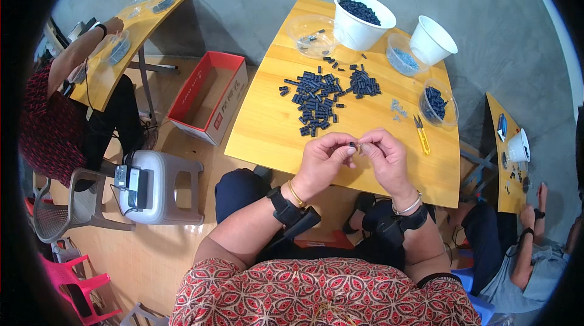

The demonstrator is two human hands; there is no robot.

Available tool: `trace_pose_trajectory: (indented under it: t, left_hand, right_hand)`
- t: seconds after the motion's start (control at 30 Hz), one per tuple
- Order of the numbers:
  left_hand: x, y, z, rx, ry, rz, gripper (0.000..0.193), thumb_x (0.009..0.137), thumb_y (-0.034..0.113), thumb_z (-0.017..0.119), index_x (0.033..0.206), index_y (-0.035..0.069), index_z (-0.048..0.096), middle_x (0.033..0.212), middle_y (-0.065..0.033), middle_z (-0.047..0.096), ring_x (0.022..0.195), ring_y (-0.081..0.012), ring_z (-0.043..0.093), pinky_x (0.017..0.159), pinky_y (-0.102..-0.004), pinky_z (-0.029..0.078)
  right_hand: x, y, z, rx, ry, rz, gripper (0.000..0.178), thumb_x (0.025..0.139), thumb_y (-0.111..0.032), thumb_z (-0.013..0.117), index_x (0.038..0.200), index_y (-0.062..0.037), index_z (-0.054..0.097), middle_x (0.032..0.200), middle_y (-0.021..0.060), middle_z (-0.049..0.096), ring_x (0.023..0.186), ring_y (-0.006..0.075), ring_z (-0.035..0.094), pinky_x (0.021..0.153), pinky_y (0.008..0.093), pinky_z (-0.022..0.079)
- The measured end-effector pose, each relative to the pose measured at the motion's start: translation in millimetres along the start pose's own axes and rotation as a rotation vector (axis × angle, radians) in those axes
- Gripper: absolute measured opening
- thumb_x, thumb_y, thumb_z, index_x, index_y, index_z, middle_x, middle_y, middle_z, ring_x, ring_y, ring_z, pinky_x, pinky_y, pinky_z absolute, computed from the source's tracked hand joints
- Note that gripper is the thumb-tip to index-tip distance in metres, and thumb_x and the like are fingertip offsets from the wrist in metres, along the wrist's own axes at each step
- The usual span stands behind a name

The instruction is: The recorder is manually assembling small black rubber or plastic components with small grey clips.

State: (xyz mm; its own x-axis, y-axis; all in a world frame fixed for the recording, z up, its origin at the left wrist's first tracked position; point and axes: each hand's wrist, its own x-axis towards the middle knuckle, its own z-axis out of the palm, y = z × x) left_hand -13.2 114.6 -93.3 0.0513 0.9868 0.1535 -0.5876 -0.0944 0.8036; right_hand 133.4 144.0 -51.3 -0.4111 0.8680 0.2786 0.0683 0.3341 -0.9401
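the left hand (321, 158) and the right hand (383, 154) met over the near edge of the yellow wooden table (267, 125), fingertips almost touching. between them sat a small dark plastic piece (353, 144), pinched by the left fingers, with the right fingers closed on it or on something tiny just beside it; which of the two could not be told. both wrists wore black strapped devices and thin bangles.

farther up the table lay a loose pile of small dark plastic pieces (316, 102), and just to its right a smaller cluster (365, 84). a few pale grey bits (398, 107) lay between that cluster and a clear bowl holding dark pieces (439, 105) near the table's right edge. yellow-handled thread snips (421, 132) rested just right of the right hand. at the far edge stood a white tub full of dark pieces (364, 20), an empty-looking white cup (432, 40), a clear bowl with pale blue bits (403, 56) and another clear bowl (312, 35) at the tub's left.

on the floor left of the table sat a red and white cardboard box (210, 98) and a grey plastic stool (159, 185). another person (58, 116) sat at a second table on the left, and a third person (523, 259) at the lower right.
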Motion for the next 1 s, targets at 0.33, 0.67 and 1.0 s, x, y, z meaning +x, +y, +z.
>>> trace_pose_trajectory:
  t: [0.33,0.67,1.0]
  left_hand:
    - [-0.4,0.0,3.9,0.326,0.039,0.126,0.01,0.081,-0.003,0.059,0.09,-0.003,0.061,0.084,-0.0068,0.06,0.064,-0.0104,0.058,0.058,-0.0205,0.048]
    - [-3.7,-1.4,4.3,0.559,0.021,0.155,0.007,0.08,-0.003,0.06,0.086,-0.003,0.062,0.081,-0.0069,0.06,0.064,-0.0116,0.059,0.056,-0.0212,0.048]
    - [-4.1,-7.8,2.7,0.125,-0.013,-0.046,0.01,0.084,0.002,0.057,0.092,-0.003,0.062,0.079,-0.0058,0.063,0.062,-0.0086,0.058,0.056,-0.0202,0.048]
  right_hand:
    - [5.8,-12.4,-2.2,-0.342,-0.013,-0.181,0.01,0.077,0.006,0.055,0.084,-0.0006,0.058,0.077,0.0089,0.056,0.069,0.0185,0.057,0.062,0.0263,0.046]
    - [0.8,-18.6,-5.2,-0.551,-0.105,-0.309,0.011,0.075,0.007,0.055,0.083,-0.0005,0.059,0.078,0.0113,0.057,0.07,0.0228,0.058,0.061,0.0285,0.046]
    - [-10.8,-18.2,-10.7,-0.404,-0.023,-0.099,0.028,0.079,0.004,0.052,0.107,-0.001,0.056,0.081,0.0125,0.056,0.072,0.0247,0.056,0.064,0.0293,0.046]
